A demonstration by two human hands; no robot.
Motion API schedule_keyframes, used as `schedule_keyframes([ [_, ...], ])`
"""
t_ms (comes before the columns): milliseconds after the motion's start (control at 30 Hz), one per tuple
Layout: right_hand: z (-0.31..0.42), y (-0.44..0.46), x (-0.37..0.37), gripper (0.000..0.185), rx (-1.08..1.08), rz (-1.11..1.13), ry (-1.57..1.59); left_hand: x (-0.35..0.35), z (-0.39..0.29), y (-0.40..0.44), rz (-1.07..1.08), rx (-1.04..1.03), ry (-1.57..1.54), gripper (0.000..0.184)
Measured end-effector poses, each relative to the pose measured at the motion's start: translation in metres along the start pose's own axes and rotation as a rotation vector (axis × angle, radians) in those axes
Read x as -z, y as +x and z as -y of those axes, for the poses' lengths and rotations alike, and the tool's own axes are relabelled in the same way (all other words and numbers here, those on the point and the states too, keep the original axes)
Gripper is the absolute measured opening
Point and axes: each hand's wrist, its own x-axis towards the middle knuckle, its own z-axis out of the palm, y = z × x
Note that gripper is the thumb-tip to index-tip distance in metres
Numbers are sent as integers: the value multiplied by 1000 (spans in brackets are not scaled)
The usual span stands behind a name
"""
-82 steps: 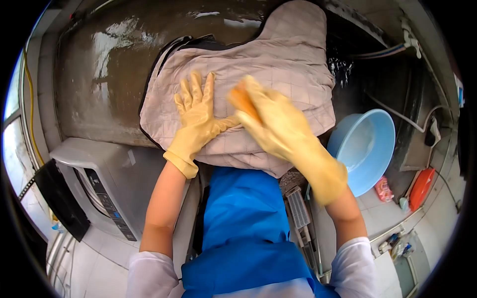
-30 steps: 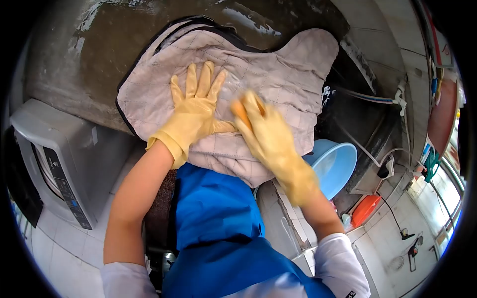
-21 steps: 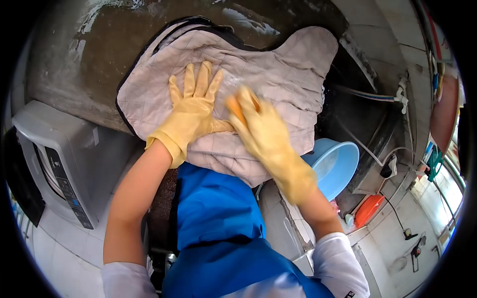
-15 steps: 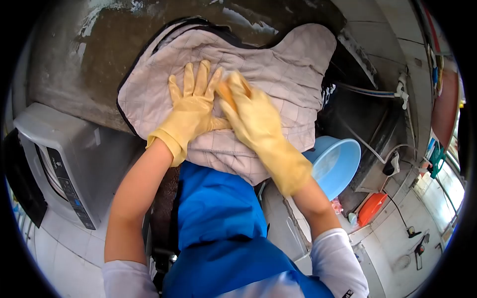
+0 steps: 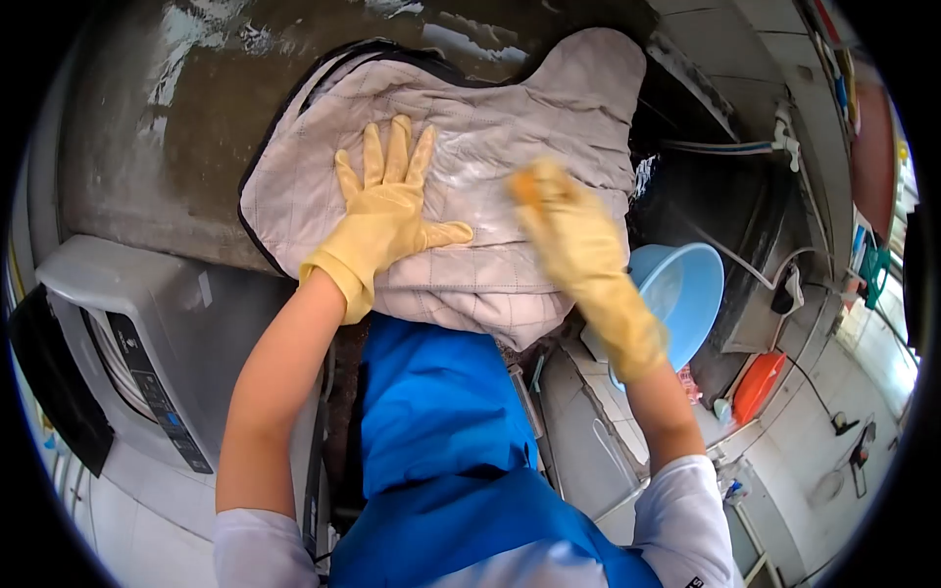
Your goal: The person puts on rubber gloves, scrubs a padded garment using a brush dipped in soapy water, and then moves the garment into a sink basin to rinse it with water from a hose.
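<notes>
A pinkish-beige quilted cloth [image 5: 529, 118] with a dark edge lies on the wet stone slab. My left hand [image 5: 385, 211], in a yellow rubber glove, presses flat on it with its fingers spread. To the right, my right hand [image 5: 578, 235], gloved the same way and blurred by motion, is closed around an orange brush or block [image 5: 527, 186] at the cloth's surface. Whitish suds show on the fabric between the two hands. The underside of the orange thing is hidden.
The wet slab [image 5: 147, 186] extends to the left and back. A blue basin [image 5: 691, 299] stands at the right, below a tap [image 5: 786, 137] with a hose. A grey washing machine [image 5: 176, 323] is at the left, and an orange-red object [image 5: 758, 387] lies beyond the basin.
My right hand has moved right with the orange thing, away from my left hand, which stays spread on the cloth. The camera view has shifted slightly.
</notes>
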Motion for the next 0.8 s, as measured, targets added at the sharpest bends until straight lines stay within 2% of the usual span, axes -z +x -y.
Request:
schedule_keyframes([
  [33,-34,-8,3,37,78,-224,-203,0,0,-1,-30,-6,8,132],
  [67,-43,-16,10,39,43,-373,-39,-1,-1,-5,-53,-5,13,132],
  [100,-31,-18,11,37,-50,-319,31,-8,4,-8,-55,-7,19,132],
  [133,-13,-13,4,34,11,-239,-56,-17,13,-10,-191,-71,-60,133],
  [167,5,-8,-3,32,78,-164,-138,-24,24,-14,-322,-137,-140,135],
  [200,27,4,-23,31,295,-60,-381,-19,34,-20,-321,-145,-128,135],
  [267,83,8,-82,33,171,-24,-126,-5,53,-37,-185,89,135,136],
  [300,82,8,-83,33,165,-35,-118,-5,64,-44,-185,77,144,136],
  [367,79,15,-82,40,193,8,20,-7,79,-48,34,135,20,140],
  [433,28,20,-38,43,-38,-100,-263,-12,81,-44,49,135,35,143],
  [467,30,20,-37,43,-40,-101,-264,-14,79,-42,58,154,47,146],
  [567,40,17,-32,44,-310,-187,91,-16,81,-40,61,159,25,148],
  [667,95,21,-90,39,-191,-96,-7,-38,95,-38,37,140,69,148],
  [700,93,21,-89,47,-148,-47,50,-44,99,-33,19,137,115,148],
  [767,30,20,-86,55,210,-272,-197,-31,90,-37,12,111,75,148],
  [800,2,18,-66,53,196,-311,-341,-25,89,-40,8,101,34,149],
])
